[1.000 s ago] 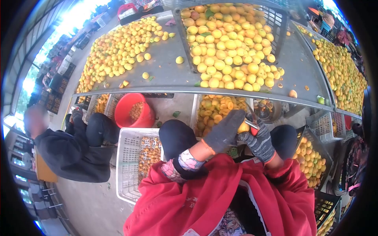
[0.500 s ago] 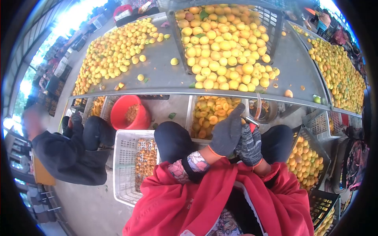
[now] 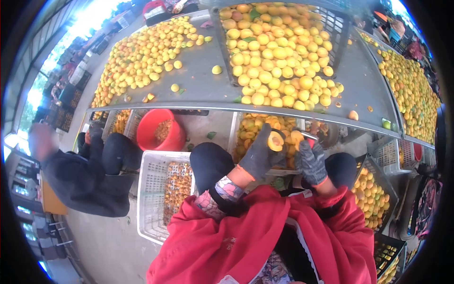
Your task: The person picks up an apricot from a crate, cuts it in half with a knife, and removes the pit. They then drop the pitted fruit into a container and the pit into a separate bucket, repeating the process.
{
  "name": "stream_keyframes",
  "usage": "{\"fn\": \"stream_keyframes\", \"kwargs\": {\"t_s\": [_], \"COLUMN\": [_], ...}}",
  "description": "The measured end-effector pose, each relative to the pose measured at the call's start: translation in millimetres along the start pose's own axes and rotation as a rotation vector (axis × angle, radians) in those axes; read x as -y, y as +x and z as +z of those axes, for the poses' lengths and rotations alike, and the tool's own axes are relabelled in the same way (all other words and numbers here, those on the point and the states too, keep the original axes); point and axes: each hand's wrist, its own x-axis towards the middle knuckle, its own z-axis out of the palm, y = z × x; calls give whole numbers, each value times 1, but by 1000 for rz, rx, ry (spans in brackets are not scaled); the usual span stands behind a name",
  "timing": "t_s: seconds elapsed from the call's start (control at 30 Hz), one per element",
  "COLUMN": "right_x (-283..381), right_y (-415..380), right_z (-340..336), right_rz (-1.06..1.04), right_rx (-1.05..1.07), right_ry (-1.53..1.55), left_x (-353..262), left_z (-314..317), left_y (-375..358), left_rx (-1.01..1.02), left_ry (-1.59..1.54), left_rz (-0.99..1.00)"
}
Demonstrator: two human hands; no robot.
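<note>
My left hand (image 3: 260,154), in a dark grey glove, is closed on an apricot half (image 3: 275,141), whose cut face with a hollow at its centre points up. Close beside it, my right hand (image 3: 312,165), in a striped grey glove, is closed round a small metal tool with a red part (image 3: 309,138). A second apricot half (image 3: 297,137) sits at the fingertips of my right hand, by the tool. Both hands are over the near edge of a pale crate (image 3: 233,135) holding halved apricots (image 3: 248,127).
A metal table (image 3: 198,85) bears apricots and a tipped black crate (image 3: 336,47). To the left stand a red bucket (image 3: 158,116) and a white crate (image 3: 153,189) with small orange-brown pieces. A black crate of apricots (image 3: 371,194) is at right. Another person (image 3: 85,180) sits at left.
My hands were together around a fruit that was hidden; now they are apart, with apricot halves showing at both. The view has shifted slightly.
</note>
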Motion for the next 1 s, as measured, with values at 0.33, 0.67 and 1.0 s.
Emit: {"fn": "stream_keyframes", "kwargs": {"t_s": [0.33,0.67,1.0], "right_x": [72,64,63], "right_y": [18,16,13], "right_z": [24,27,21], "right_rz": [-95,-173,-75], "right_rx": [-84,37,145], "right_ry": [749,1020,1160], "left_x": [-35,-11,16], "left_z": [35,40,28], "left_y": [-18,-33,-26], "left_rx": [172,144,179], "left_ry": [-308,616,907], "left_rz": [-517,303,475]}}
